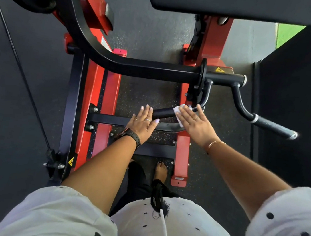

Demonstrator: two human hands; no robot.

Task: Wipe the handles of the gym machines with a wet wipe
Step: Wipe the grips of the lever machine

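A black handle point(163, 112) of a red and black gym machine points toward me at the centre. A white wet wipe point(178, 111) lies over the handle's far part. My right hand point(194, 122) presses the wipe onto the handle with straight fingers. My left hand point(144, 121) rests flat over the handle's near end, fingers straight. A second black handle point(271, 124) with a silver end cap sticks out to the right, untouched.
The black lever arm point(136, 67) crosses above the handles. Red frame rails point(106, 101) and a black crossbar stand below on the speckled floor. A black pad point(237, 4) is at the top right. My foot point(162, 170) stands near a red frame foot.
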